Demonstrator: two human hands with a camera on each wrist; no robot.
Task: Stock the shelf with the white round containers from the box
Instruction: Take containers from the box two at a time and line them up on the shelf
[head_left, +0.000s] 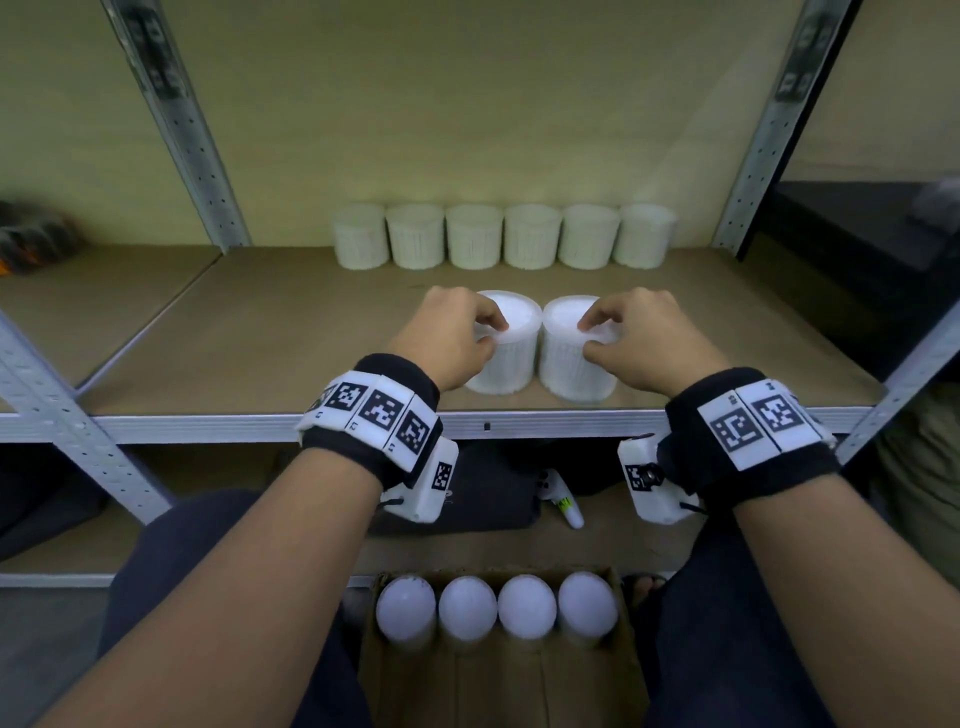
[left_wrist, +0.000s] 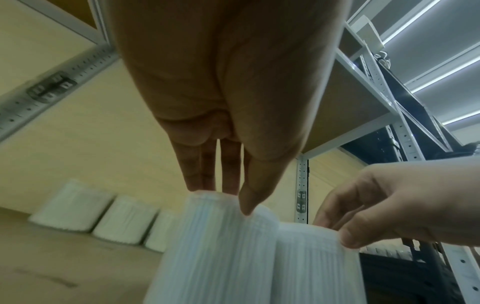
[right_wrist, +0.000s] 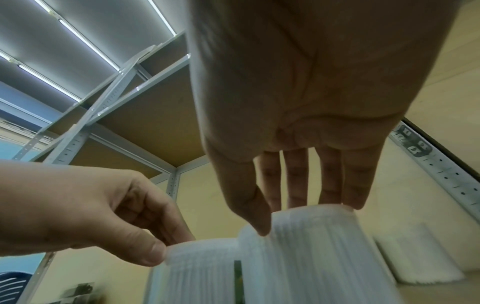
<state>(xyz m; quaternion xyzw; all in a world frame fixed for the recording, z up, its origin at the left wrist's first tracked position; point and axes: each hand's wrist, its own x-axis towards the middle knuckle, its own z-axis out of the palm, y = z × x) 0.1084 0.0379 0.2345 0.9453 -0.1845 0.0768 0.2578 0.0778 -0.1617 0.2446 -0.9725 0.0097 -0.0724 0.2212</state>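
Two white round containers stand side by side near the front of the shelf (head_left: 260, 332). My left hand (head_left: 480, 330) pinches the lid rim of the left container (head_left: 506, 358) between thumb and fingertips. My right hand (head_left: 597, 338) pinches the rim of the right container (head_left: 569, 364) the same way. The left wrist view shows my left hand (left_wrist: 233, 197) on the left container's (left_wrist: 207, 246) rim. In the right wrist view, my right hand (right_wrist: 298, 214) grips the right container's (right_wrist: 311, 257) top. Several more containers (head_left: 504, 236) line the shelf's back. The cardboard box (head_left: 498, 686) below holds several others (head_left: 496, 605).
Grey perforated uprights (head_left: 187, 135) frame the shelf bay left and right. A metal lip (head_left: 208, 426) runs along the shelf's front edge. A dark bag and a small white bottle (head_left: 563, 501) lie on the lower shelf. Bare board lies left of the containers.
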